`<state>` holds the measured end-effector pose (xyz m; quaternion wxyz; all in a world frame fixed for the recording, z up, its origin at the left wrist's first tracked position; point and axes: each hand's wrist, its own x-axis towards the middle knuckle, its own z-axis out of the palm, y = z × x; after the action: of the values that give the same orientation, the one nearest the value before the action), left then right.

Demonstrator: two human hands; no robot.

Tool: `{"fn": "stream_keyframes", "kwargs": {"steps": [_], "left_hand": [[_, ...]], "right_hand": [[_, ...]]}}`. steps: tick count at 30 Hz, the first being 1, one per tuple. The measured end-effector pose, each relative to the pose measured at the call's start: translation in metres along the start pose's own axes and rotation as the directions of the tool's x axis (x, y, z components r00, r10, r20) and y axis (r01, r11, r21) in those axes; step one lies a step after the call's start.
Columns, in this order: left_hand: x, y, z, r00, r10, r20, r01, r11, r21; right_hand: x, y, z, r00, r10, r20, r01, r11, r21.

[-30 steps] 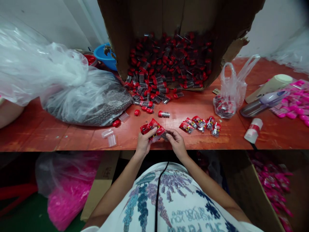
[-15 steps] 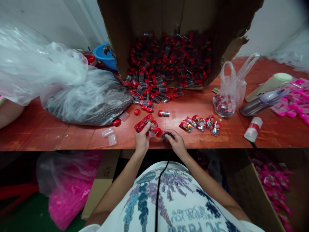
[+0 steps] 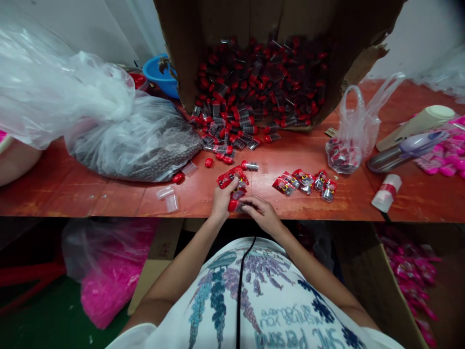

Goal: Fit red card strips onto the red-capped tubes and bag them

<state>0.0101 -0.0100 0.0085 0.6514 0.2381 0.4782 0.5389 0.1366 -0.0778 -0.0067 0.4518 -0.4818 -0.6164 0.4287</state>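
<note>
My left hand [image 3: 221, 202] is closed on a bunch of small red printed packets [image 3: 231, 177] at the near edge of the red table [image 3: 109, 198]. My right hand [image 3: 262, 213] pinches a small red-capped clear vial [image 3: 236, 205] against the open packet, the two hands touching. A row of several filled red packets [image 3: 305, 182] lies just right of my hands. One loose red-capped vial [image 3: 249, 165] lies just beyond the packets.
A tipped cardboard box [image 3: 276, 29] spills many red-capped vials [image 3: 250, 97]. A large clear bag of dark beads [image 3: 145, 145] sits left, a blue bowl [image 3: 160, 77] behind it. Right: a small plastic bag [image 3: 348, 140], a purple-handled tool [image 3: 403, 150], a tape roll [image 3: 385, 193]. Loose clear caps [image 3: 167, 198] lie nearby.
The packets in my left hand have turned more upright. My right hand has brought the red-capped vial in under them, closer to my left hand. The view has shifted slightly.
</note>
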Motion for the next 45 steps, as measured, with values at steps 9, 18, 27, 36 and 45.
{"fn": "stream_keyframes", "kwargs": {"steps": [9,18,27,36,45], "left_hand": [[-0.011,-0.013,0.000,0.996,-0.055,0.073,0.053,0.998,0.034],[-0.011,-0.021,-0.001,0.997,-0.017,-0.070,0.016,1.000,-0.025],[-0.011,-0.015,0.003,0.969,-0.246,-0.029,0.230,0.937,-0.261],[-0.018,-0.018,-0.003,0.990,-0.142,0.025,0.144,0.978,-0.154],[-0.020,-0.017,-0.001,0.992,-0.127,0.012,0.127,0.987,-0.096]], "right_hand": [[-0.010,0.011,0.008,0.998,0.010,-0.066,-0.011,1.000,-0.020],[-0.017,0.011,0.005,0.997,0.047,-0.057,-0.047,0.999,0.008],[-0.009,0.016,-0.011,0.967,0.120,-0.224,-0.105,0.991,0.078],[-0.013,0.020,-0.015,0.940,0.187,-0.286,-0.152,0.978,0.142],[-0.007,0.016,-0.020,0.998,0.040,0.051,-0.042,0.998,0.040]]}}
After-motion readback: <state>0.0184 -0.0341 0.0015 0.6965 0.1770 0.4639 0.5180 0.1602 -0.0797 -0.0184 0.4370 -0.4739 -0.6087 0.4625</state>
